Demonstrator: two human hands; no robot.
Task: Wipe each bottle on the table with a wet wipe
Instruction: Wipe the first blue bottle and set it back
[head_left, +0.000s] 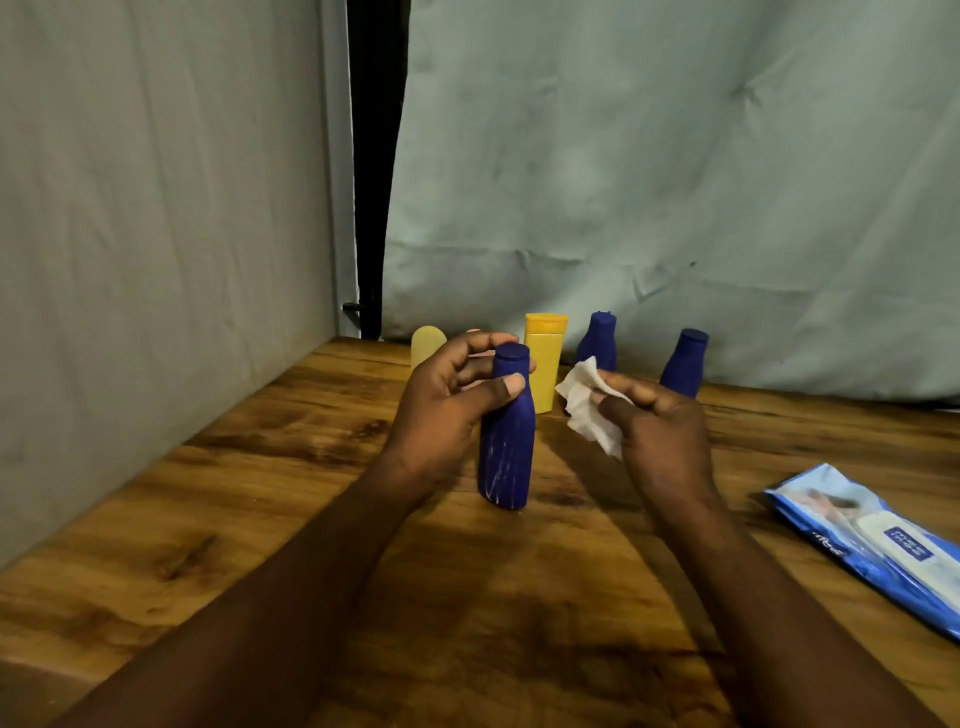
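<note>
Wood-grain brown tabletop (260, 493) fills the near view, with both forearms reaching out over it. At their ends the hands are apart, each busy with something.

The left hand (441, 400) grips the dark blue plastic bottle with whitish streaks (506, 452) by its neck, thumb across the front and fingers curled behind just under the flat cap. The bottle is close to upright, leaning a little. Its base is at the tabletop, but whether it rests there or is lifted just clear I cannot tell. Just right of this bottle, not touching it, the right hand (660, 421) pinches a crumpled white wet wipe (587, 405) between thumb and fingers. Well to the bottle's right lies a flat blue and white wipe pack (872, 551).

Wiping this bottle looks like the step in hand. To do it well, keep the neck grip firm so the bottle cannot twist. Spread the wipe flatter over the fingers so more of it meets the plastic. Run it down the streaked body, turning the bottle so every side is reached, then shift the grip to clean the neck and cap.

Behind the bottle stands an orange-yellow plastic bottle with a flip cap (545, 364), a pale yellow rounded container (427, 345) behind-left, and two more dark blue bottles behind-right, one nearer (597, 338) and one farther right (685, 364). Beyond them hangs a grey-green cloth backdrop (675, 182).
</note>
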